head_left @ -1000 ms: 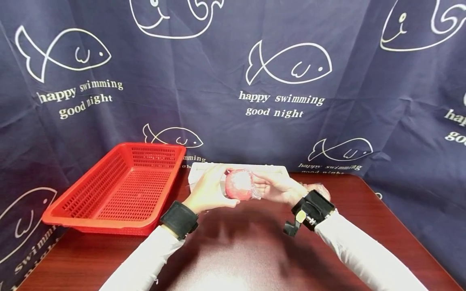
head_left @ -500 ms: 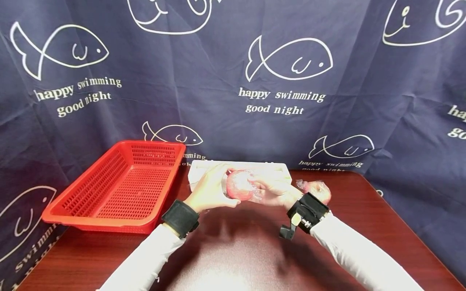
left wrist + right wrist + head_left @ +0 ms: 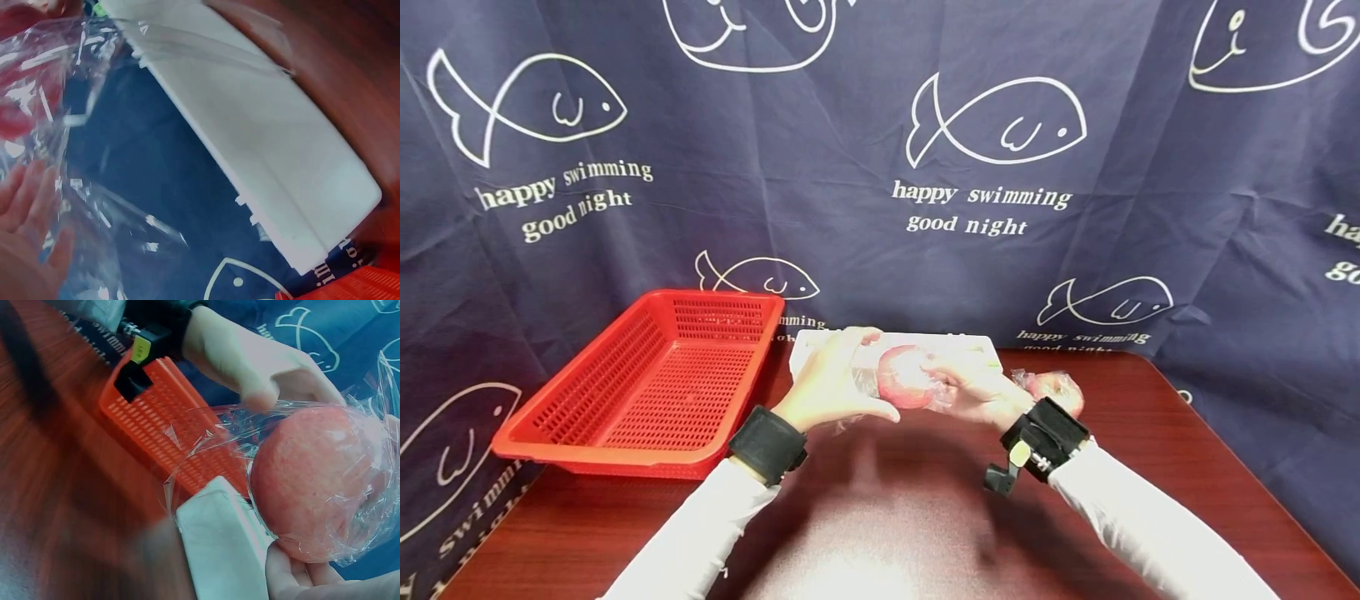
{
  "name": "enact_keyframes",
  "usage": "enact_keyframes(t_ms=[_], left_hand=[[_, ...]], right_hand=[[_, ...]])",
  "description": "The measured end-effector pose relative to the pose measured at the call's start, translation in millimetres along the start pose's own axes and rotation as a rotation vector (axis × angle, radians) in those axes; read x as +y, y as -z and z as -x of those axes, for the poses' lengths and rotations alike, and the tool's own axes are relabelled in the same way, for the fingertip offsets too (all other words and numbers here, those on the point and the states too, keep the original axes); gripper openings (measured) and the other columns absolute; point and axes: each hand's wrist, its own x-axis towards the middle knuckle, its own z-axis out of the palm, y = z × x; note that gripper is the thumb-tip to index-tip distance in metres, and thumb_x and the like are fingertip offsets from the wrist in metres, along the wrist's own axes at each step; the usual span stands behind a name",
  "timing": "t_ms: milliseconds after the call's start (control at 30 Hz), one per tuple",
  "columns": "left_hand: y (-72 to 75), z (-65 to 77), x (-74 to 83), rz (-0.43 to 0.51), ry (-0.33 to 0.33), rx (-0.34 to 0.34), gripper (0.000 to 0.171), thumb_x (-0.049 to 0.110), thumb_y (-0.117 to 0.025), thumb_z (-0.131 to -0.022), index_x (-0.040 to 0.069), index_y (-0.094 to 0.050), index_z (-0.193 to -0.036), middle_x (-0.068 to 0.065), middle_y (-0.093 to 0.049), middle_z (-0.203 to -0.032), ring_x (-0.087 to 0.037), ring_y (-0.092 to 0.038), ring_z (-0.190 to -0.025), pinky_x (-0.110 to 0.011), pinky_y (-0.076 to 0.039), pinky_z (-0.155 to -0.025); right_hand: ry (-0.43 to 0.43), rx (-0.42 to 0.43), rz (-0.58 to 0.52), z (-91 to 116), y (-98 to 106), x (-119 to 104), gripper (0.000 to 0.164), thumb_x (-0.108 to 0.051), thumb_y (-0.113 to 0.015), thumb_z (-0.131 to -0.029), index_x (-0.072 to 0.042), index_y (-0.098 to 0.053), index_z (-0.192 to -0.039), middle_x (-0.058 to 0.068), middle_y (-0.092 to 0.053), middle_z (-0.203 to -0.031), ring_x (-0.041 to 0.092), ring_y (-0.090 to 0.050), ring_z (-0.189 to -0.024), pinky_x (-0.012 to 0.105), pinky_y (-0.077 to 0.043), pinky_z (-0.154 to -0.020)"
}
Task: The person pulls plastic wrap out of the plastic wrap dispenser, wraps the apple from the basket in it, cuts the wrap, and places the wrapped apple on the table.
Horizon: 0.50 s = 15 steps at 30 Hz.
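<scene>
An apple [image 3: 904, 379], pinkish red with clear plastic film [image 3: 369, 512] loosely about it, is held above the table in the head view's middle. My right hand [image 3: 973, 392] grips it from the right; in the right wrist view these fingers [image 3: 290, 572] curl under the fruit. On the left, my left hand [image 3: 823, 383] spreads thumb and fingers wide, and film stretches between it and the apple. Its fingers look fairly straight against the film in the left wrist view. A second film-wrapped apple [image 3: 1060, 392] lies on the table beyond my right wrist.
Behind the hands stands a long white box [image 3: 992, 354], with small tabs along one edge in the left wrist view. A red plastic basket [image 3: 700, 457] stands at the left of the brown table [image 3: 1150, 467]. A dark blue fish-print cloth [image 3: 850, 183] hangs behind.
The apple has shifted slightly right, out of the left hand's palm, and film shows in the gap. The right hand's fingers have gone from flat beside the apple to curled on it.
</scene>
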Motion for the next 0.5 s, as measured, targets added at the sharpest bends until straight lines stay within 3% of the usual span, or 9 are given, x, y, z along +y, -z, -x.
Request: enact_keyframes(t_ms=[133,300,400,500], left_hand=[[9.6,-5.7,1.3,0.009,0.121,0.121,0.082,0.046,-0.084,-0.064,0.015,-0.052,-0.133,-0.003,-0.061,-0.129,-0.018,-0.059,-0.117,-0.039,-0.048,-0.101],[18.5,-8.2,7.6,0.257,0.289,0.300,0.051,0.027,-0.065,-0.088,0.008,-0.051,-0.133,-0.011,-0.057,-0.134,-0.026,-0.055,-0.123,-0.044,-0.040,-0.109],[19.4,-8.5,9.8,0.491,0.418,0.293,0.044,0.025,-0.054,-0.095,0.002,-0.051,-0.131,-0.018,-0.056,-0.133,-0.031,-0.052,-0.126,-0.044,-0.038,-0.111],[20.1,-9.8,8.3,0.851,0.555,0.173,0.052,0.029,-0.042,-0.098,-0.005,-0.040,-0.137,-0.025,-0.045,-0.141,-0.035,-0.044,-0.134,-0.045,-0.032,-0.116]], right_hand=[[0.025,0.074,-0.021,9,3,-13,0.011,-0.011,-0.062,-0.091,-0.021,-0.068,-0.090,-0.007,-0.065,-0.097,0.009,-0.061,-0.093,0.028,-0.050,-0.088],[-0.001,0.039,-0.081,20,6,-33,0.007,-0.016,-0.058,-0.094,-0.017,-0.060,-0.101,-0.006,-0.064,-0.101,0.008,-0.060,-0.095,0.024,-0.047,-0.091],[0.000,-0.028,-0.141,25,7,-43,0.014,-0.016,-0.052,-0.097,-0.011,-0.059,-0.108,0.000,-0.068,-0.104,0.010,-0.062,-0.098,0.023,-0.049,-0.091],[0.006,-0.059,-0.208,28,7,-50,0.018,-0.014,-0.050,-0.097,-0.006,-0.060,-0.111,0.004,-0.068,-0.107,0.013,-0.063,-0.101,0.025,-0.050,-0.093]])
